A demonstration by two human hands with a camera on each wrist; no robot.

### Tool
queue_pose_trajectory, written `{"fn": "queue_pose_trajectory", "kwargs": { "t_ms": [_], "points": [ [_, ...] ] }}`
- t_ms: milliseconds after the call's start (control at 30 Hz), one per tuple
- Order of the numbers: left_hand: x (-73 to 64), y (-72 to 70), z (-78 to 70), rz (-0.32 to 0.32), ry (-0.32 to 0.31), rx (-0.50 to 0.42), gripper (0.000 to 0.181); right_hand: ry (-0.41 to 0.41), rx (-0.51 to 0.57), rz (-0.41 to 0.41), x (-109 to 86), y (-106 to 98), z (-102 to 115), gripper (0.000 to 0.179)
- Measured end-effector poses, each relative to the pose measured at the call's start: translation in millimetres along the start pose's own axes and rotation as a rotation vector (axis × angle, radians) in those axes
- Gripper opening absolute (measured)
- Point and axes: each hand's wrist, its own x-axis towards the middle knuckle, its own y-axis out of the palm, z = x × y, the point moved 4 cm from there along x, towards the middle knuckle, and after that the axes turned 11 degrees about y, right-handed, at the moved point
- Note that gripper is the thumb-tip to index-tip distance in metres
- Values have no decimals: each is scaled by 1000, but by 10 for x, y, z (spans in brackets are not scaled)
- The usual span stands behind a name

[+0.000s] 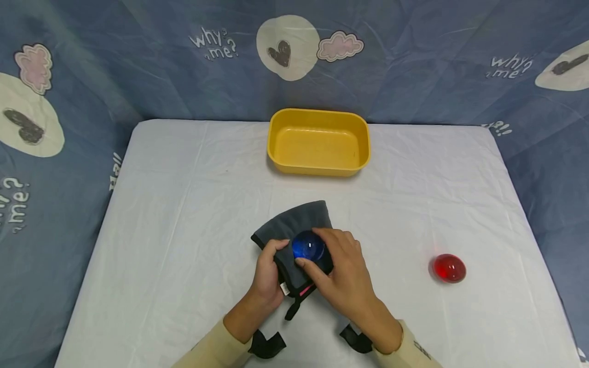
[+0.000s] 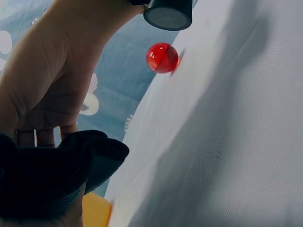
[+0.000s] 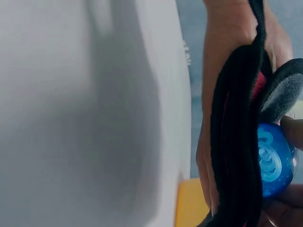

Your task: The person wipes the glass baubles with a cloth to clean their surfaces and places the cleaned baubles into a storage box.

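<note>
Left hand (image 1: pixel 268 278) partly hidden beneath gray cloth (image 1: pixel 299 222) | tag (image 1: pixel 284 289), cloth's 7 o'clock, too small to read | sleeves (image 1: pixel 216 345) cropped by head view, 5 and 7 o'clock

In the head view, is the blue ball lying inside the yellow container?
No, the right hand holds the blue ball against the gray cloth, apart from the yellow container.

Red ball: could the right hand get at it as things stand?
Probably not right away: the right hand grips the blue ball, though nothing visible stands between that hand and the red ball.
</note>
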Motion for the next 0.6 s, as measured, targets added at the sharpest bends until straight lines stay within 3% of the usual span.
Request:
{"fn": "queue_pose_trajectory", "kwargs": {
  "t_ms": [200, 333, 600],
  "points": [
    [1, -10, 1, -35, -4, 4, 61, 97, 93, 44, 0, -15, -43, 55],
    [9, -8, -6, -40, 5, 5, 61, 119, 117, 46, -9, -6, -55, 63],
    [24, -8, -17, -30, 19, -1, 65, -50, 4, -7, -24, 65, -20, 68]
  ]
}}
